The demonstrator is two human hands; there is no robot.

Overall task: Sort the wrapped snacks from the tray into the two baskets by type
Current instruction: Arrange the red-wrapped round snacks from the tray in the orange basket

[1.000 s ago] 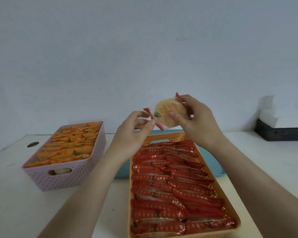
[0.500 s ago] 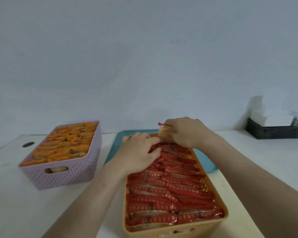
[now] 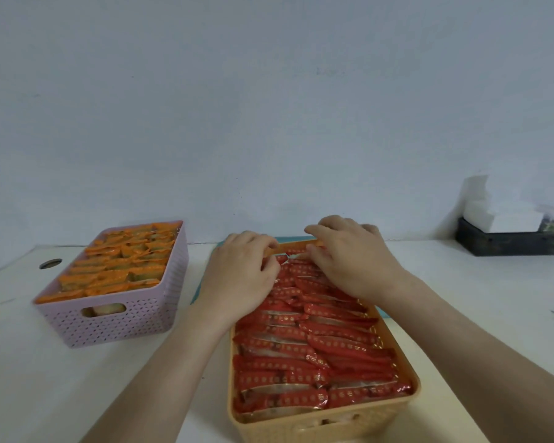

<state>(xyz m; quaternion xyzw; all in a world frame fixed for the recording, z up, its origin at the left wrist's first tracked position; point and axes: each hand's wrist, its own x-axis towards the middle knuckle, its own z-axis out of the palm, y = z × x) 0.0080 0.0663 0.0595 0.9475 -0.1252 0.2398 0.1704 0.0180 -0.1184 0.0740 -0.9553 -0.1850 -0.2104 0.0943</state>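
Both, left hand [image 3: 240,278] and right hand [image 3: 357,265], on red snacks [image 3: 320,346] – orange basket [image 3: 317,425].

A plain, pale blue-grey wall [image 3: 269,107] fills the upper half of the view, evenly lit and without hard shadows. Below it runs a white table [image 3: 477,298], with a round hole [image 3: 50,263] near its far left corner. At far right, against the wall, a black tray [image 3: 509,243] holds what appears to be stacked white paper [image 3: 506,215].

Table [image 3: 461,298] right of the packed orange basket [image 3: 406,362] is open; pink basket [image 3: 115,324] blocks left.
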